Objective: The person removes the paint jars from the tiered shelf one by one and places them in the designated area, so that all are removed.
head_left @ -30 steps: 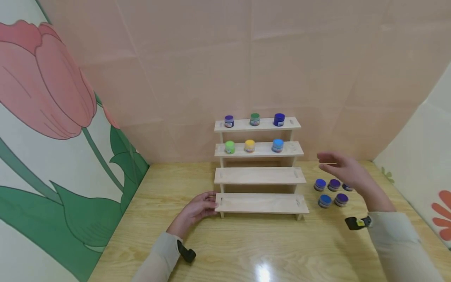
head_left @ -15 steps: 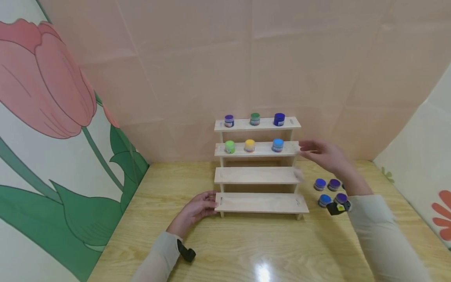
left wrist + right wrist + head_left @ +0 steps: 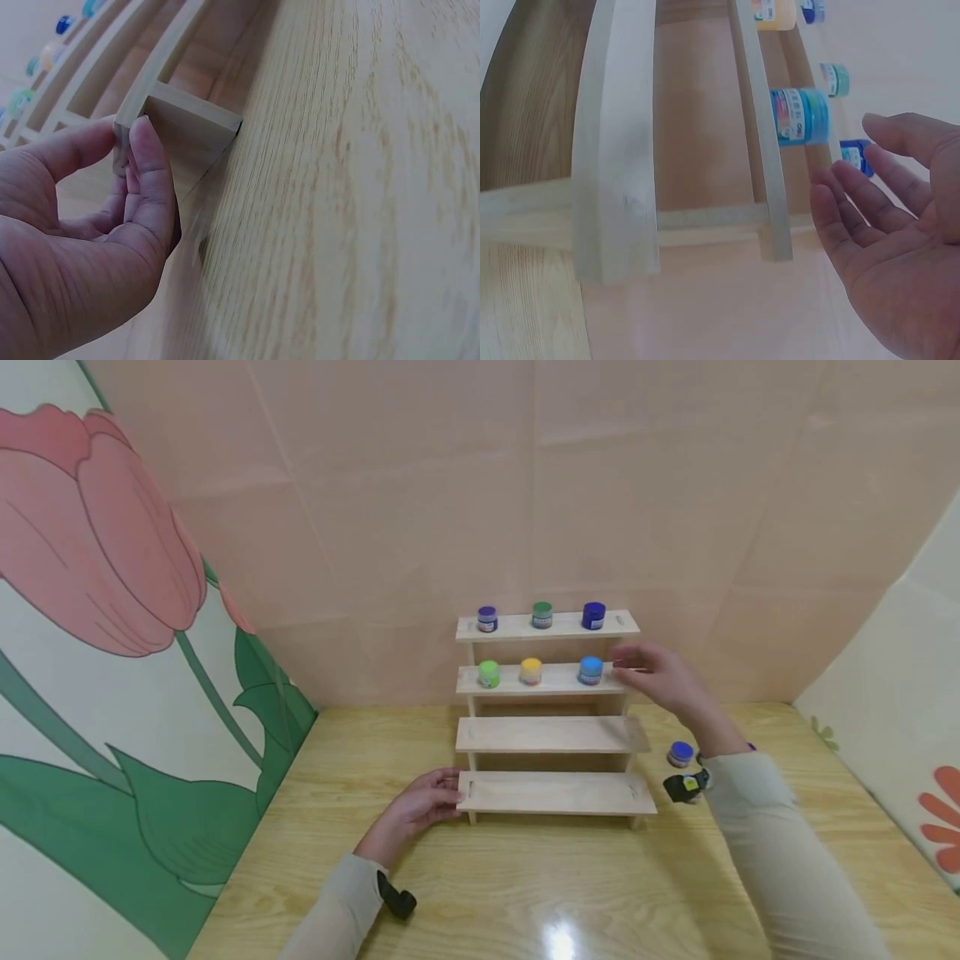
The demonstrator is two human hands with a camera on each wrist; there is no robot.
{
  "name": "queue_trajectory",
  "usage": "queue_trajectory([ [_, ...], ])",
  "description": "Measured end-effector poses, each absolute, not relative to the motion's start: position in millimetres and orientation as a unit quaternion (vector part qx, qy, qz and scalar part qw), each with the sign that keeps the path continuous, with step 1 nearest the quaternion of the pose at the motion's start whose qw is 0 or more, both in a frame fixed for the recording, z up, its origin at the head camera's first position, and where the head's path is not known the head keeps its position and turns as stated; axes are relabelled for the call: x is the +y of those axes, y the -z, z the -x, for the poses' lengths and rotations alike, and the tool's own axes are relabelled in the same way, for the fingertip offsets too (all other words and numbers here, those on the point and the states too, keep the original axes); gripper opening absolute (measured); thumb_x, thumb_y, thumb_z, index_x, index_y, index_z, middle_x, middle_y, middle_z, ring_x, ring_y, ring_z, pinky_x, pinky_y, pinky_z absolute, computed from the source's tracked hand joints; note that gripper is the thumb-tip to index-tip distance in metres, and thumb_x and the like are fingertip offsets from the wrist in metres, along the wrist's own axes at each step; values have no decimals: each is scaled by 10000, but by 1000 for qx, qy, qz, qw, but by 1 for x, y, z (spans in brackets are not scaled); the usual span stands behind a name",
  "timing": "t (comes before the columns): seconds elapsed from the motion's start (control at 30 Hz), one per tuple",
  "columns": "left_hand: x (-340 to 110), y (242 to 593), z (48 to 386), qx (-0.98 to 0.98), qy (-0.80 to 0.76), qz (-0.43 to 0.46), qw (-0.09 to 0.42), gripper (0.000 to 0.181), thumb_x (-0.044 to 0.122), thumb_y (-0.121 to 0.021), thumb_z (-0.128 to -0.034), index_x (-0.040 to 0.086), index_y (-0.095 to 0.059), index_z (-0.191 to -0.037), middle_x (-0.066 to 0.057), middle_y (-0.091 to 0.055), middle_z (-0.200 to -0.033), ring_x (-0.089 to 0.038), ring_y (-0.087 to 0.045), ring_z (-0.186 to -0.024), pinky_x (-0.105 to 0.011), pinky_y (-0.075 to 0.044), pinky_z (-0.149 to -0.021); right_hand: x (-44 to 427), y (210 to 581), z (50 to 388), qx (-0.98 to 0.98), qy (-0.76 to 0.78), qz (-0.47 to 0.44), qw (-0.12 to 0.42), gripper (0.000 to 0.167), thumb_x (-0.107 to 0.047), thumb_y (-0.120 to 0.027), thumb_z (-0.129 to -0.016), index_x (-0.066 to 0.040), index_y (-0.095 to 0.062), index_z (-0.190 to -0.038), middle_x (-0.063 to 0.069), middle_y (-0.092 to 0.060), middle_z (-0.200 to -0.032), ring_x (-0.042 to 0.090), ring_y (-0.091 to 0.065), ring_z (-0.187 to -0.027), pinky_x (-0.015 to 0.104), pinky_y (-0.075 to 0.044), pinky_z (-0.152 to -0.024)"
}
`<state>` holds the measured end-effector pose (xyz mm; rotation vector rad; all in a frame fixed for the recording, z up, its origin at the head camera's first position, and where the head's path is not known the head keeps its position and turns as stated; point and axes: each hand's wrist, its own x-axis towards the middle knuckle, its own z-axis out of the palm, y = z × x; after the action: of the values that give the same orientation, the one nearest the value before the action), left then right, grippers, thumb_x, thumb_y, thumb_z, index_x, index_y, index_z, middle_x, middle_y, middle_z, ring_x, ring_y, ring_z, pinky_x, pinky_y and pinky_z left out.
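Left hand (image 3: 416,802): we have it pinching the left end of the lowest shelf (image 3: 555,792) of the stepped wooden rack (image 3: 547,735). Left wrist view confirms thumb on one face of the board, fingertips on the other, remaining fingers curled below.

Right hand (image 3: 663,681): empty, up at the right end of the second shelf from the top (image 3: 560,677). We see thumb and fingers well spread from each other, fingers gently bent. It's just beside the light-blue jar (image 3: 591,672); right wrist view shows a gap, so no grip there. Whether a fingertip touches the board, we can't tell.

Hands are well apart, one low left, one higher right.

Rack stands on the wood-grain table (image 3: 480,893). Same shelf as the light-blue jar: yellow jar (image 3: 531,672) in the middle, light-green jar (image 3: 489,674) at left. Top shelf, left to right: purple-lidded jar (image 3: 487,619), green-lidded jar (image 3: 542,615), dark-blue jar (image 3: 593,616). We've also got a blue-lidded jar (image 3: 681,753) on the table right of the rack, others mostly hidden behind the right forearm.
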<state>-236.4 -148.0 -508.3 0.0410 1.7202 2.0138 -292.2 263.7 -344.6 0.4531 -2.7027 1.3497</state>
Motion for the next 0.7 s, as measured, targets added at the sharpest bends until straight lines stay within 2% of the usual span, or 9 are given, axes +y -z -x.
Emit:
queue_trajectory([
  [0.13,-148,509,237,629,-738,-13,245,605,-58,-613,-938,-72,-358,-1487,-118,-592,-1155,-157,-642,-848,-246,-574,-698,256,344,298,-879,-452,-145,43,460,-242,-649,-1005,-6,-554,-1388,221,-603,-1343,372,-563,-1240,379,-507,-964],
  [0.3,-148,509,237,630,-737,-14,247,604,-53,-615,-940,-69,-360,-1487,-123,-591,-1167,-161,-643,-861,-247,-575,-705,249,346,306,-880,-450,-145,31,496,-266,-642,-1009,-6,-526,-1415,227,-569,-1383,395,-531,-1277,518,-482,-1031],
  [0.4,-149,509,237,631,-735,-15,248,604,-46,-620,-942,-67,-362,-1488,-125,-588,-1173,-163,-641,-871,-251,-577,-713,246,348,310,-881,-452,-137,19,518,-290,-641,-1009,-21,-514,-1433,215,-552,-1410,395,-514,-1301,558,-462,-1057],
  [0.7,-149,509,237,632,-733,-12,250,605,-40,-623,-945,-59,-363,-1491,-120,-584,-1169,-165,-635,-881,-257,-579,-727,237,351,320,-882,-450,-141,7,510,-246,-628,-1017,5,-494,-1441,239,-534,-1411,417,-500,-1308,562,-443,-1079],
])
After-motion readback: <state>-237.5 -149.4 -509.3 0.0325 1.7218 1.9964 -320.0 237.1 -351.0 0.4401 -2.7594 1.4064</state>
